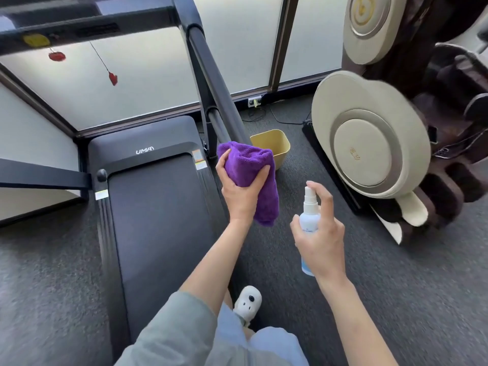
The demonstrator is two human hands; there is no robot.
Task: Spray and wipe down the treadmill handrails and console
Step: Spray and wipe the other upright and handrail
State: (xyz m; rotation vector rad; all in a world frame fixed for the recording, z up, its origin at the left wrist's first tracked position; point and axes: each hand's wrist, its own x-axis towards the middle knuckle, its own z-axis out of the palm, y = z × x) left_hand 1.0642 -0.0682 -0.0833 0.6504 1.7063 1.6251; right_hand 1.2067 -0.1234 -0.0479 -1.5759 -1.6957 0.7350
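My left hand grips a folded purple cloth held up at the near end of the treadmill's right handrail, a black padded bar sloping away from me. My right hand holds a small white spray bottle upright, index finger curled over the nozzle, which points toward the cloth. The console crosses the top left, with a yellow safety key and red clip on a cord hanging below it. The left handrail juts in at the left edge.
The black treadmill belt runs beneath my left arm. A yellow bin stands on the grey carpet just past the cloth. A beige and brown massage chair fills the right side. Frosted glass panels stand behind, with cables along the floor.
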